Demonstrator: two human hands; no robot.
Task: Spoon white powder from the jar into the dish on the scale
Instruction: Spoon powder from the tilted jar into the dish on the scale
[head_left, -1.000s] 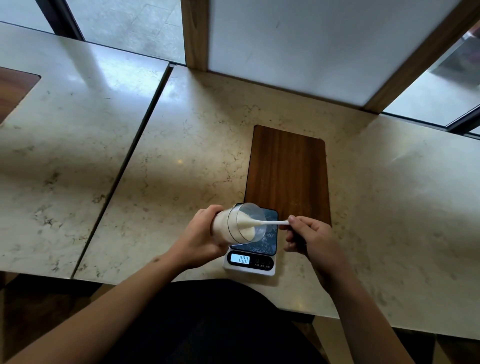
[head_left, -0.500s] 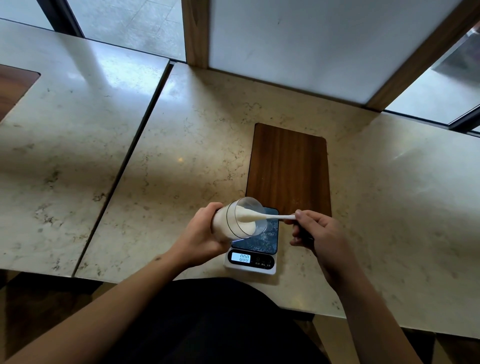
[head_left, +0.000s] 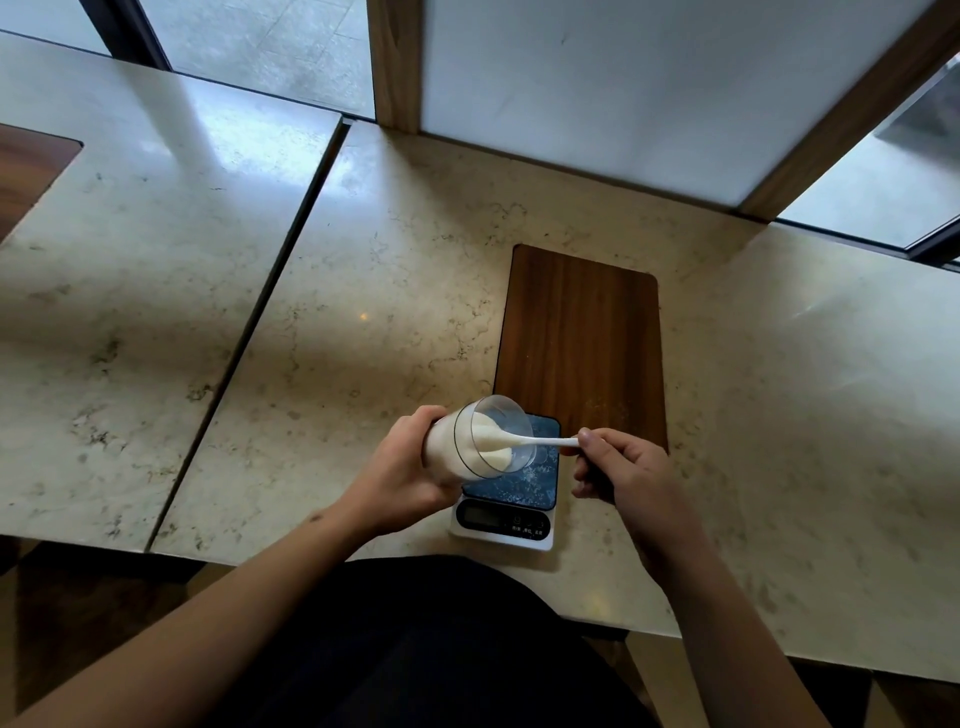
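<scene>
My left hand (head_left: 402, 470) grips a clear jar (head_left: 475, 441) of white powder, tipped on its side with the mouth facing right over the scale. A white spoon (head_left: 540, 442) reaches into that mouth, its bowl in the powder, held by the handle in my right hand (head_left: 615, 467). Under both lies a small white scale (head_left: 506, 512) with a dark blue top dusted with white specks. Its display looks dark. A clear dish (head_left: 543, 457) on the scale is barely visible behind the jar.
A dark wooden inlay (head_left: 582, 343) sits in the marble table (head_left: 363, 291) just beyond the scale. A seam (head_left: 249, 332) separates a second table on the left. Wooden posts and a white panel stand along the far edge. My dark clothing is at the near edge.
The spoon's bowl has gone slightly deeper into the jar's powder. The scale's display, lit before, now looks dark. Both hands have stayed in place.
</scene>
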